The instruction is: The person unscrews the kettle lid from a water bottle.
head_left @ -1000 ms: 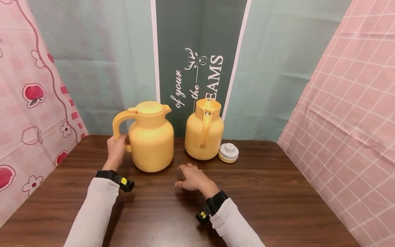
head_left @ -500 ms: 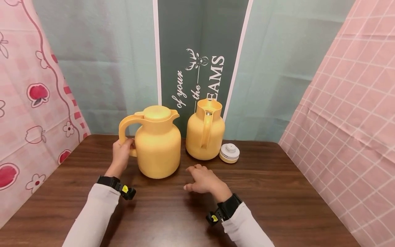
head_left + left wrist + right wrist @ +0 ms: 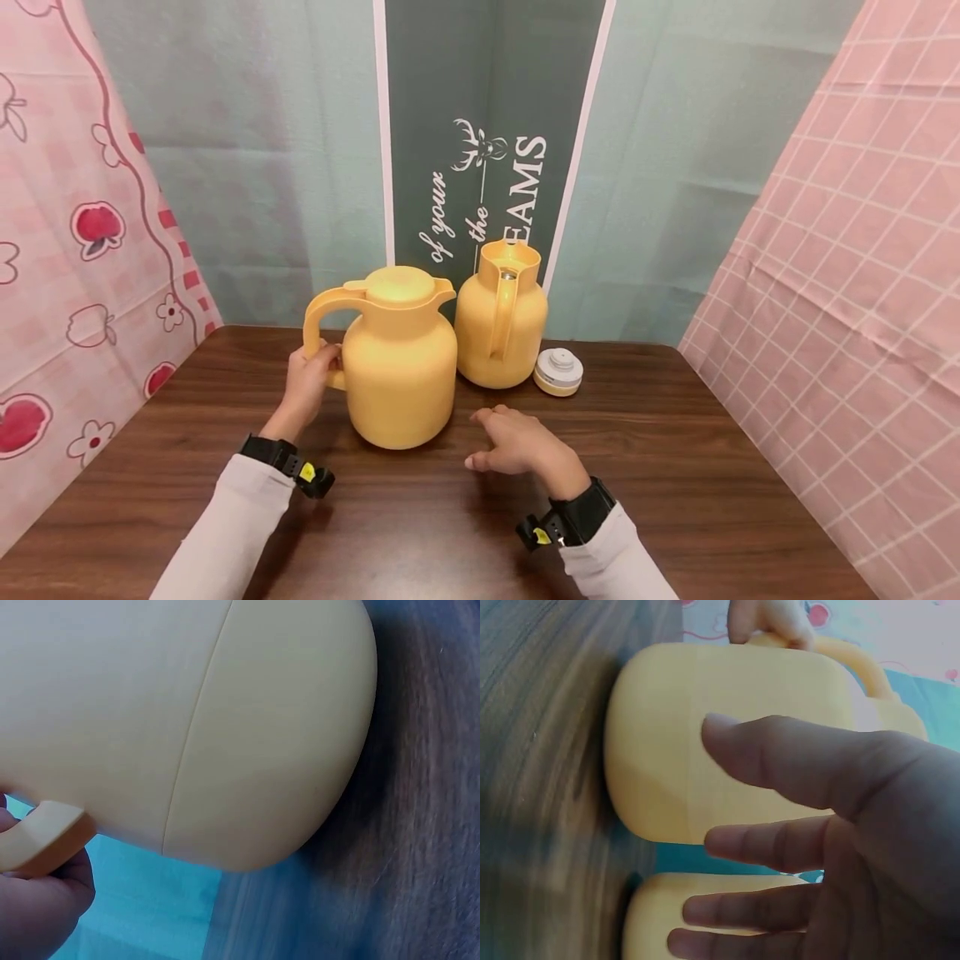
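My left hand (image 3: 309,385) grips the lower part of the handle on a lidded yellow vacuum jug (image 3: 401,379), whose spout points right. The jug stands upright, low at the tabletop; whether its base touches the wood I cannot tell. In the left wrist view, fingers curl round the handle's lower end (image 3: 46,832). To the right of this jug, my right hand (image 3: 521,442) hovers with spread fingers and holds nothing. Behind it is a second yellow jug (image 3: 491,333) with an uncovered mouth and its handle facing me. A white-and-yellow stopper lid (image 3: 558,372) lies beside that jug.
The dark wood table (image 3: 420,533) runs back to a green curtain (image 3: 300,167) with printed lettering. Pink patterned cloth (image 3: 97,275) hangs at the left, and pink checked cloth (image 3: 847,292) at the right.
The lidded jug has moved right and nearer to me in my left hand, now partly overlapping the second jug in view. My right hand has shifted right, still spread.
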`<state>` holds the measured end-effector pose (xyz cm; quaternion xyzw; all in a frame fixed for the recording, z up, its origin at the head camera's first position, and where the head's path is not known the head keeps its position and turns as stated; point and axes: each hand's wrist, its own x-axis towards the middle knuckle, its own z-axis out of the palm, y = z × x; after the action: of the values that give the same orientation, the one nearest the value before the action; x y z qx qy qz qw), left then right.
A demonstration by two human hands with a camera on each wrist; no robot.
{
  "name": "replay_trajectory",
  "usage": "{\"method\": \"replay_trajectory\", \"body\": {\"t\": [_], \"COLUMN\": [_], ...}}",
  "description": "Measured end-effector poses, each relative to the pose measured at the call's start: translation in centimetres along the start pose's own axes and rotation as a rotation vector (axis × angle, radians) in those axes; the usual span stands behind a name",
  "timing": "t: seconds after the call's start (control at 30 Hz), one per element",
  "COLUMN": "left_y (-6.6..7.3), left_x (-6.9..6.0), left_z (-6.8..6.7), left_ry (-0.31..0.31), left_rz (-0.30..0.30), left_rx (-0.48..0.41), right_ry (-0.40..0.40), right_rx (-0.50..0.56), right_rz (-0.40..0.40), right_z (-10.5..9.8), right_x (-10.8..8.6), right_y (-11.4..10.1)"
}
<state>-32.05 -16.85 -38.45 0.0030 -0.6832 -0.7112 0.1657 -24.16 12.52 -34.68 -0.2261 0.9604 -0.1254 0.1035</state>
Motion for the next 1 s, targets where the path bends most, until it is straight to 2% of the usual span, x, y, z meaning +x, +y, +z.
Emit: {"method": "replay_trajectory", "body": {"t": [0.33, 0.67, 1.0], "left_y": [0.1, 0.2, 0.3], "left_x": [-0.8, -1.9, -3.4], "left_z": [1.0, 2.2, 3.4], "left_ry": [-0.067, -0.109, -0.181], "left_rz": [0.015, 0.022, 0.026], "left_rx": [-0.031, -0.05, -0.078], "right_ry": [0.026, 0.041, 0.052], "right_rx": [-0.032, 0.032, 0.097], "right_rz": [0.035, 0.045, 0.128], "right_z": [-0.7, -1.1, -1.3], "right_x": [-1.2, -2.1, -3.3], "right_y": [0.7, 1.9, 3.4]}}
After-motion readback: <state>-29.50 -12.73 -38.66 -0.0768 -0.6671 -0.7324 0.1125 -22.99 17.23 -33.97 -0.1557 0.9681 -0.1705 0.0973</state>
